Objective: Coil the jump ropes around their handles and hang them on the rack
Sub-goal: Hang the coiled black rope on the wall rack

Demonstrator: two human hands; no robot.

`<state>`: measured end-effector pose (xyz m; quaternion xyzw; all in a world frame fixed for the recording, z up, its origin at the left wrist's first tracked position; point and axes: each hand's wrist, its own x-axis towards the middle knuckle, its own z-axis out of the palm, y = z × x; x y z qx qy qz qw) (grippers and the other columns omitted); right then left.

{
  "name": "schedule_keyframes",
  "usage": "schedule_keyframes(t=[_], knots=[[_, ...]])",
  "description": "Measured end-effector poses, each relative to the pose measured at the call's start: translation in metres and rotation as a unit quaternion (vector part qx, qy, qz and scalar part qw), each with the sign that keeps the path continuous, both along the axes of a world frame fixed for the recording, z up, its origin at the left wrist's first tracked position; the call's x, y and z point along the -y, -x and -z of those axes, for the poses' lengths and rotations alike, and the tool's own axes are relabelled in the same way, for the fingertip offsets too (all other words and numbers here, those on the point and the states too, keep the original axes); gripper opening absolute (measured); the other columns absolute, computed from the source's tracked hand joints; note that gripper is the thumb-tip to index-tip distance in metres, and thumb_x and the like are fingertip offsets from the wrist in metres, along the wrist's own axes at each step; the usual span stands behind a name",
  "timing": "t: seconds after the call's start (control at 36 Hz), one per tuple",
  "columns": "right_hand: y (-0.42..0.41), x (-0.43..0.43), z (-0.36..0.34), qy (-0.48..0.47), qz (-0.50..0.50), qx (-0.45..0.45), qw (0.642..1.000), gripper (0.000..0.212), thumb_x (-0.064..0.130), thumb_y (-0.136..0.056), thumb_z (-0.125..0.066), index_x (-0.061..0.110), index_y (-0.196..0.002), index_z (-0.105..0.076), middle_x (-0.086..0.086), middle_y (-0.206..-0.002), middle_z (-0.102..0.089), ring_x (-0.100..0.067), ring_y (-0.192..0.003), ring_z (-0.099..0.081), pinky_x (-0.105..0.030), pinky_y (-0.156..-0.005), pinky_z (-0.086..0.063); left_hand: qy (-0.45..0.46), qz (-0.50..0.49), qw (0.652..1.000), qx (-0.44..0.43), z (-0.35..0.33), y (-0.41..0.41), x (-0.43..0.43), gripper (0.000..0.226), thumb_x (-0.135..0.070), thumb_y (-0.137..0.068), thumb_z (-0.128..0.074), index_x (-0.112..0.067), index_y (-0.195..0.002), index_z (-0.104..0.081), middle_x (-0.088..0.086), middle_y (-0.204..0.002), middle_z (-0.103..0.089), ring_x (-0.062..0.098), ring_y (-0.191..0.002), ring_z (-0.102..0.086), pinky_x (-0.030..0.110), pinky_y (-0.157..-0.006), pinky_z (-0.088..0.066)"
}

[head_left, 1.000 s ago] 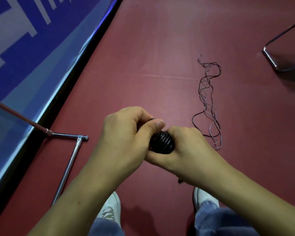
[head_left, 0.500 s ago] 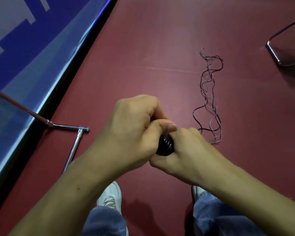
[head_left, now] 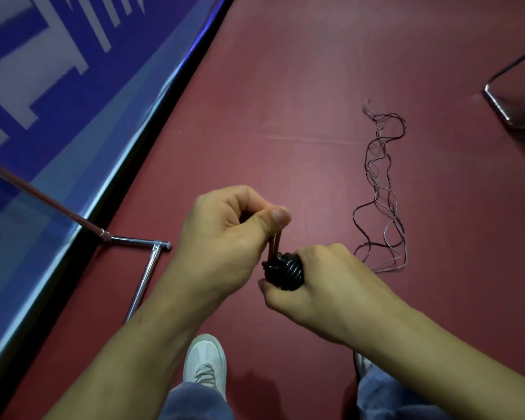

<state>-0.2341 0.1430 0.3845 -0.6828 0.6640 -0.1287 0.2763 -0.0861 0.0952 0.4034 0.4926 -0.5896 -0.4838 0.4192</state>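
A black jump rope is wound into a tight coil [head_left: 285, 272] around its handles, held over the red floor. My right hand [head_left: 319, 286] grips the coil from the right, covering the handles. My left hand [head_left: 225, 237] pinches a short loop of the rope [head_left: 275, 245] between thumb and fingers, pulled up just above the coil's left end. A second thin rope [head_left: 382, 189] lies loose and tangled on the floor beyond my right hand. The chrome rack's foot [head_left: 146, 268] stands at the left.
A blue banner wall [head_left: 58, 101] runs along the left with a black base strip. A metal chair leg [head_left: 503, 107] sits on the floor at the far right. My white shoes [head_left: 205, 362] and jeans are below my hands.
My left hand has lifted from covering the coil and now pulls a loop of rope upward, exposing the coil's end. My right hand keeps its grip.
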Motion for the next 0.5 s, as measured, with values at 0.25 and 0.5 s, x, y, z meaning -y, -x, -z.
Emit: schedule_keyframes(t=[0.25, 0.5], knots=[[-0.022, -0.002, -0.028, 0.059, 0.000, 0.045, 0.997, 0.056, 0.078, -0.071, -0.056, 0.023, -0.079, -0.053, 0.004, -0.068, -0.061, -0.014, -0.063, -0.059, -0.037, -0.056, -0.051, 0.037, 0.037, 0.998, 0.017, -0.049, -0.048, -0.003, 0.020, -0.032, -0.072, -0.075, -0.012, -0.071, -0.072, 0.010, -0.053, -0.056, 0.015, -0.048, -0.048, 0.025, -0.048, -0.040], [-0.102, 0.002, -0.100, 0.113, -0.067, 0.190, 0.973, 0.034, 0.060, -0.080, -0.064, 0.029, -0.091, -0.055, 0.008, -0.077, -0.065, -0.007, -0.066, -0.061, -0.033, -0.061, -0.053, 0.094, 0.023, 0.972, 0.216, -0.160, -0.137, -0.023, 0.009, -0.025, -0.086, -0.077, -0.022, -0.078, -0.075, 0.001, -0.061, -0.067, 0.010, -0.056, -0.062, 0.026, -0.059, -0.049]])
